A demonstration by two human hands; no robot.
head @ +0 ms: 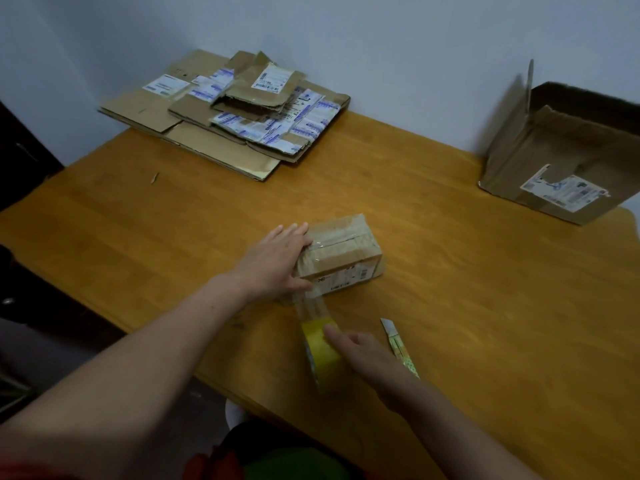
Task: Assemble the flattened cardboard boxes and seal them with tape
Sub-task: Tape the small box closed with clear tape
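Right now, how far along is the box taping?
Done: the small box is folded up with tape along its top. In hand: the left hand steadies it while the right hand holds the tape roll, its strip uncut. Left: the flat stack and the open big box.

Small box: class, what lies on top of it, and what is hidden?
Clear tape runs along the top seam of the box, and the left hand presses on one end. The closed flaps hide the inside; the hand covers that end.
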